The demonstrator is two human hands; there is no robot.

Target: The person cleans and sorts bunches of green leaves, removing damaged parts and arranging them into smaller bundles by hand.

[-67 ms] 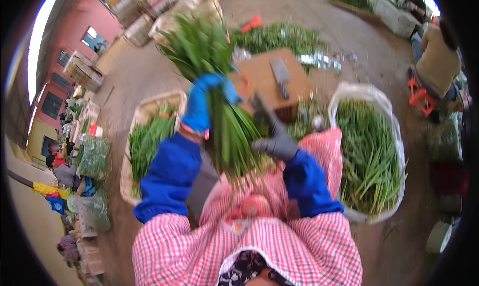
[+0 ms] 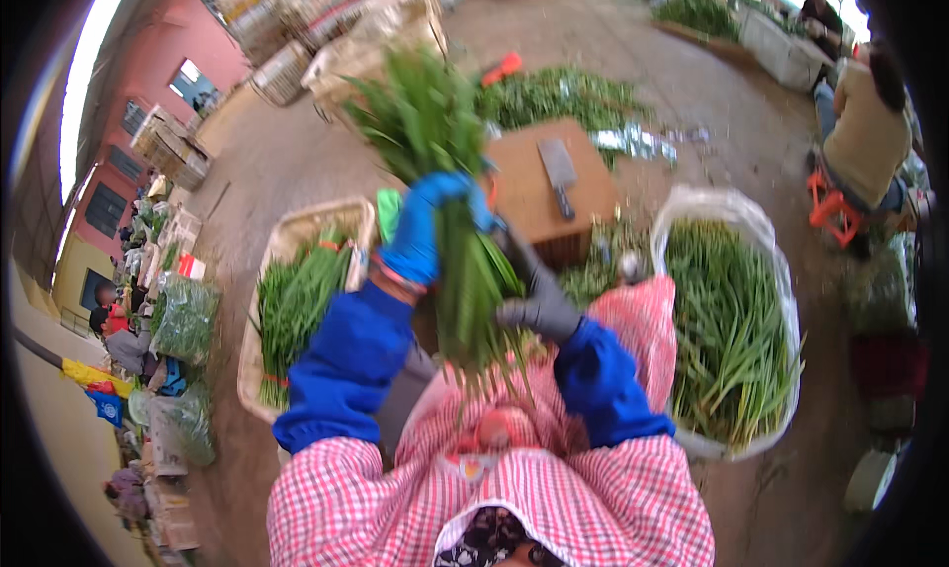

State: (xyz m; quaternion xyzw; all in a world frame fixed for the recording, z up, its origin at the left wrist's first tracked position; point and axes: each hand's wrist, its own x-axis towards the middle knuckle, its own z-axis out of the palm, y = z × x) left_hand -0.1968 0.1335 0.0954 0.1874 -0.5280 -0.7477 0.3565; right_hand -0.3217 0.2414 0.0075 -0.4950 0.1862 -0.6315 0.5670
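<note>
My left hand (image 2: 435, 226), in a blue glove, is closed round the middle of a bunch of long green leaves (image 2: 470, 290). The broad leaf ends fan out above the fist, and the narrow, paler ends hang over my lap. My right hand (image 2: 547, 295), in a dark grey glove, is at the right side of the bunch. Its thumb and fingers are spread, with the thumb against the hanging stems; the fingertips are partly hidden by the leaves. Motion blurs the bunch.
A wooden block (image 2: 529, 191) with a cleaver (image 2: 558, 176) on it stands ahead. At left is a crate (image 2: 259, 394) of tied green bundles; at right, a white-lined basket (image 2: 781, 409) of loose leaves. Cut greens (image 2: 563, 97) lie beyond. A person (image 2: 865, 122) sits at far right.
The bunch in my left hand has shifted a little right, closer to my right hand. My right hand's fingers have come in against the leaves. The whole view has tilted slightly.
</note>
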